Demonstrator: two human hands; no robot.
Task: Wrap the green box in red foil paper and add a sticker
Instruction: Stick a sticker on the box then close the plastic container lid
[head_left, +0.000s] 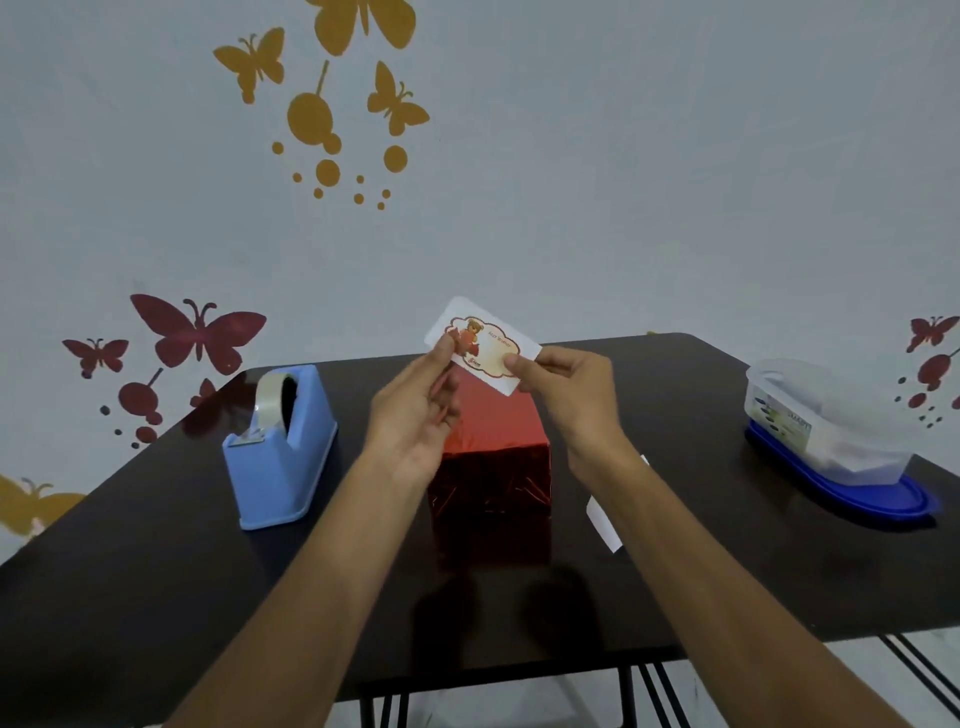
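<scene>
"What's closest to us?"

"The dark table (156, 597). In the middle of it stands the box (493, 483), covered in red foil with no green showing. A white paper slip (605, 519) lies just beside it, on the right."

"And the hands?"

"Both are raised just over the box's far top edge, close together. The left hand (415, 415) pinches the left end of the sticker card (485, 345), thumb on the printed part as if picking at it. The right hand (566, 395) pinches the right end."

"Which way does the card lie?"

"Its long axis runs left to right, dipping toward the right, printed face toward us. The box is directly below, between the wrists, so neither hand is clearly nearer. I'd say the sticker has to be peeled first, then it's a short drop onto the top face."

"Further back?"

"A blue tape dispenser (280, 457) well to the left, a clear container (826, 431) on a blue lid well to the right, and butterfly decals (197, 332) on the wall."
</scene>
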